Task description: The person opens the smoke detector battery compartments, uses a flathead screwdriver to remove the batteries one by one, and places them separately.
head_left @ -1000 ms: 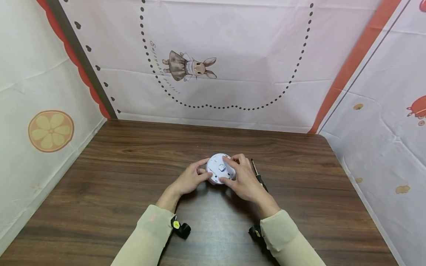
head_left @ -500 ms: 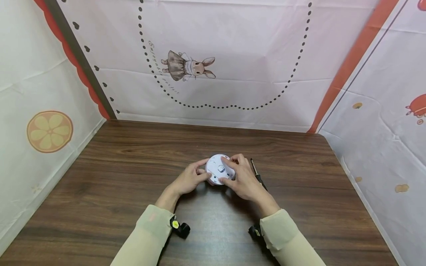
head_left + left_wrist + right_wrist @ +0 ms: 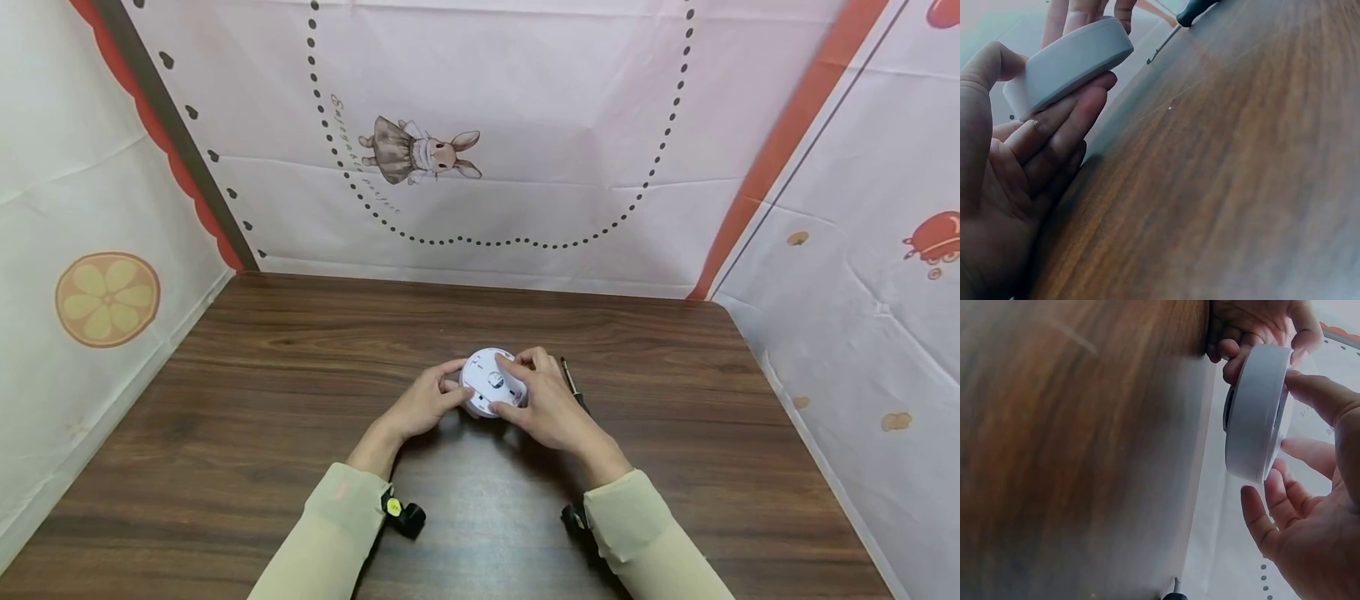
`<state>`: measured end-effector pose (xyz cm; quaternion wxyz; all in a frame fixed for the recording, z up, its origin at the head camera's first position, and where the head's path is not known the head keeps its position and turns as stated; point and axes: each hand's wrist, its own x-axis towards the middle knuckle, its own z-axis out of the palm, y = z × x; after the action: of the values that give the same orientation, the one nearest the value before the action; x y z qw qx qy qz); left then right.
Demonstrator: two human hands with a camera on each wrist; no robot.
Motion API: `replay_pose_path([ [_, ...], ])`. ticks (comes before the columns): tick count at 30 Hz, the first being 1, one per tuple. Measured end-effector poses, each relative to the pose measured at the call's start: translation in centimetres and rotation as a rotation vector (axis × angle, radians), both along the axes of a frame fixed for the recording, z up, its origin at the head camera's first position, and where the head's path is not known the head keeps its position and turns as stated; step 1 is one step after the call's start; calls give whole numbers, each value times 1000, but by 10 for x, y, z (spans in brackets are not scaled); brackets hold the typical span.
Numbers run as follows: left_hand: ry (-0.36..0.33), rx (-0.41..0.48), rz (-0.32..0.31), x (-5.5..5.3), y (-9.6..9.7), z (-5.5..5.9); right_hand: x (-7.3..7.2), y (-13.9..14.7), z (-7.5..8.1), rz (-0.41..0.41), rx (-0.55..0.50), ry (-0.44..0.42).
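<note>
A round white plastic device [image 3: 486, 377], a thick disc with small slots and a little window in its face, is held tilted above the table. My left hand [image 3: 420, 407] grips its left edge, thumb on the face and fingers underneath; the left wrist view shows the disc's smooth side wall [image 3: 1079, 59]. From the right, my right hand [image 3: 553, 408] holds it with thumb and index finger on the face. Its other fingers curl near the far edge, and in the right wrist view some sit apart from the disc [image 3: 1254, 419].
Just right of my right hand lies a screwdriver-like tool [image 3: 570, 379] with a thin metal shaft and a dark green handle [image 3: 1194, 11]. The brown wooden table [image 3: 300, 367] ends at a printed cloth wall [image 3: 525, 167] behind, with more cloth on both sides.
The head view has shifted slightly. Both hands keep the same hold on the white device, with hardly any visible movement.
</note>
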<state>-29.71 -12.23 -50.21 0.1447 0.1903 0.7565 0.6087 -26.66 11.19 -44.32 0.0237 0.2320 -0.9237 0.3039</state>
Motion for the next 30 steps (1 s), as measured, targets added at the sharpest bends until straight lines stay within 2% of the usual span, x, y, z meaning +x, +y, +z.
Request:
replay_pose_path([
  [8, 3, -7, 1, 0, 0, 0, 0, -1, -1, -13, -1, 59],
  [15, 8, 7, 0, 0, 0, -1, -1, -1, 1, -39, 8, 75],
  [25, -22, -25, 31, 1, 0, 1, -2, 4, 4, -12, -5, 115],
  [30, -18, -30, 37, 0, 0, 1, -1, 6, 8, 2, -44, 118],
])
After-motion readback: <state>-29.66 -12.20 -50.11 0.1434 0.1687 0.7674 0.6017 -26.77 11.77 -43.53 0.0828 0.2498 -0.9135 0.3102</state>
